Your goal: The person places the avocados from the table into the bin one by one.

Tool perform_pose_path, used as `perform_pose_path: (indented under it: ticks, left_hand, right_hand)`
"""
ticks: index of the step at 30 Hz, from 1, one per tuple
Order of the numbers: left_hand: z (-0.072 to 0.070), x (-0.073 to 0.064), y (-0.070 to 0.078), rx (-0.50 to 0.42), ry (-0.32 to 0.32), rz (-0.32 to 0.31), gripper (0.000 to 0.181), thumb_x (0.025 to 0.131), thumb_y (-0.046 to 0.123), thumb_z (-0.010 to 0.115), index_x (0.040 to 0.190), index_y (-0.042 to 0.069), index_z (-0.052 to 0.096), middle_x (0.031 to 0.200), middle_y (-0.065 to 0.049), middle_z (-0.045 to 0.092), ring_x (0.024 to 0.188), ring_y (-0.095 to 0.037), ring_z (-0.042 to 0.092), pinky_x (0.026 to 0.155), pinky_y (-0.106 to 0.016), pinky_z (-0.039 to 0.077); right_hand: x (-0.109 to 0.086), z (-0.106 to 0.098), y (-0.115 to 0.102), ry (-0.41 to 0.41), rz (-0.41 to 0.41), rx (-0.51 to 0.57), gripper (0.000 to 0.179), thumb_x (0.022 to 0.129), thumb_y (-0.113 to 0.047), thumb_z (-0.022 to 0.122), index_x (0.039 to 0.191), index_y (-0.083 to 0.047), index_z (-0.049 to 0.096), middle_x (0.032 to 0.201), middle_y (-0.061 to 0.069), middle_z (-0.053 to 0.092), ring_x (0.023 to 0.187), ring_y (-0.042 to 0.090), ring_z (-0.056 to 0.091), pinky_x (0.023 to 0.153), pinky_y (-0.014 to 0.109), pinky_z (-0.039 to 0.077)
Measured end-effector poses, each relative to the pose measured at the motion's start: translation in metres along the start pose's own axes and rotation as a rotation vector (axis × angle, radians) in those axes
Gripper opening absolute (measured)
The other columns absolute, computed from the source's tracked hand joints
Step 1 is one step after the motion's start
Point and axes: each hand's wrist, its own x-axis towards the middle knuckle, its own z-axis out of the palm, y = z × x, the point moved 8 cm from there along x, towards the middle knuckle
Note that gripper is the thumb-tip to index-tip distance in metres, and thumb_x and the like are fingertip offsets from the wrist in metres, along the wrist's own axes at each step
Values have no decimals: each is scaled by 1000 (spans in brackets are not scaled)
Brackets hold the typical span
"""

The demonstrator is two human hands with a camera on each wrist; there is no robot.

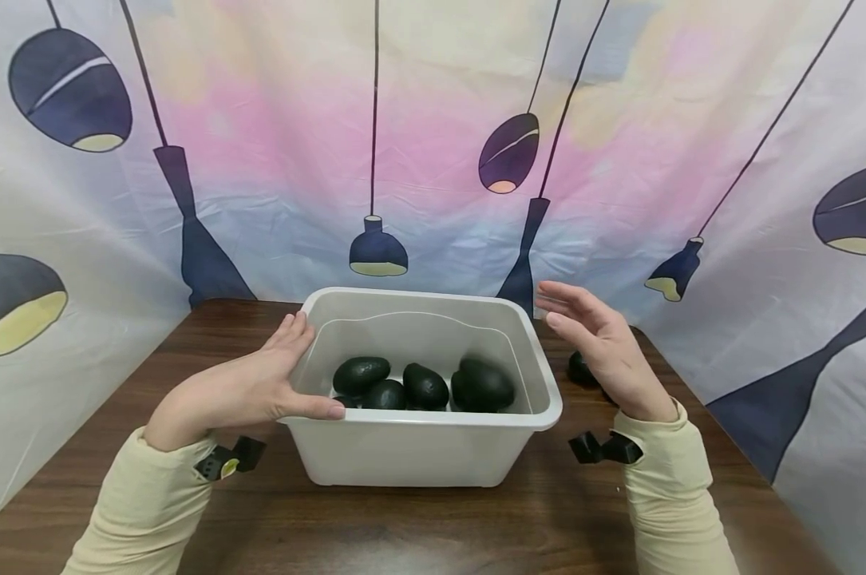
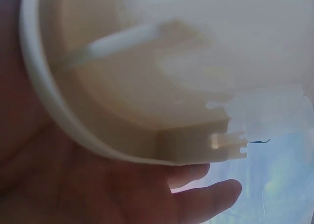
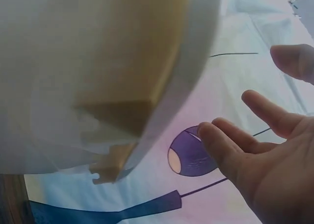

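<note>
A white plastic bin (image 1: 411, 451) stands on the table with several dark green avocados (image 1: 425, 387) in it. The one at the right inside the bin, an avocado (image 1: 483, 385), looks blurred. My left hand (image 1: 260, 391) rests against the bin's left side, its fingers straight along the rim and its thumb across the front left corner. To the right of the bin, my right hand (image 1: 605, 351) is raised with fingers spread, apart from the rim and holding nothing. Its open palm also shows in the right wrist view, beside the bin's rim (image 3: 196, 57).
Partly hidden behind my right hand, another dark avocado (image 1: 582, 370) lies on the brown wooden table (image 1: 375, 527). A cloth backdrop (image 1: 296, 160) printed with hanging lamps encloses the table behind and on both sides.
</note>
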Motion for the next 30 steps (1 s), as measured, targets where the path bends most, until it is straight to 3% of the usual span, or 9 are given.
perform_pose_path:
  ticks: [4, 7, 9, 13, 17, 20, 22, 25, 30]
  left_hand:
    - [-1, -1, 1, 2, 0, -2, 124, 75, 65, 71, 154, -3, 3, 158, -27, -10, 145, -40, -13, 110, -64, 12]
    - [-2, -2, 2, 5, 1, 0, 124, 76, 65, 71, 154, -3, 3, 158, -27, -10, 145, -40, -12, 110, -64, 12]
    - [-1, -2, 2, 5, 2, 4, 123, 76, 65, 71, 154, -4, 4, 158, -27, -10, 145, -41, -12, 110, -64, 12]
    - [-1, -1, 3, 6, 2, 14, 122, 76, 65, 71, 153, -5, 7, 157, -28, -10, 145, -41, -12, 110, -64, 10]
    - [0, -1, 4, -1, 1, 12, 122, 76, 65, 71, 153, -5, 7, 158, -28, -10, 145, -41, -12, 110, -64, 10]
    - [1, -1, 4, -4, -1, 10, 122, 76, 64, 71, 153, -6, 7, 158, -28, -9, 145, -41, -12, 110, -64, 10]
    - [2, -1, 3, -3, -1, 8, 123, 76, 64, 71, 153, -6, 7, 158, -28, -9, 145, -40, -12, 110, -64, 10]
    - [2, 0, 2, 3, 1, 7, 123, 75, 64, 72, 153, -7, 8, 158, -28, -9, 145, -40, -12, 110, -64, 10]
    - [1, -1, 1, 20, 12, 11, 122, 76, 65, 71, 153, -7, 9, 157, -29, -8, 145, -41, -11, 110, -64, 12]
  right_hand:
    - [-1, -11, 0, 61, -14, -3, 42, 101, -19, 55, 140, -6, 50, 139, 7, 53, 127, 22, 51, 97, 23, 43]
    - [-1, -29, 12, 142, 16, -35, 42, 100, -23, 56, 139, -8, 52, 136, 8, 55, 123, 19, 53, 95, 22, 44]
    - [-2, -45, 26, 212, 62, -106, 44, 100, -28, 57, 140, -10, 52, 136, 10, 54, 122, 20, 52, 95, 22, 44]
    - [-9, -81, 64, 284, 214, -336, 58, 98, -39, 56, 145, -7, 44, 145, 20, 42, 132, 34, 42, 103, 42, 39]
    - [-23, -103, 118, 163, 435, -527, 80, 97, -48, 53, 151, 3, 25, 148, 39, 18, 134, 58, 18, 100, 69, 25]
    - [-38, -111, 162, 58, 591, -612, 91, 96, -53, 53, 152, 6, 13, 143, 49, 8, 128, 67, 7, 95, 75, 20]
    - [-48, -115, 185, 19, 651, -643, 93, 95, -52, 54, 151, 9, 10, 140, 52, 5, 125, 71, 4, 93, 76, 19]
    - [-58, -114, 205, -46, 698, -660, 93, 96, -51, 53, 150, 10, 9, 139, 53, 6, 122, 72, 10, 94, 75, 23]
    - [-59, -107, 216, -100, 681, -660, 82, 97, -44, 54, 147, 12, 22, 140, 48, 22, 123, 65, 27, 95, 70, 33]
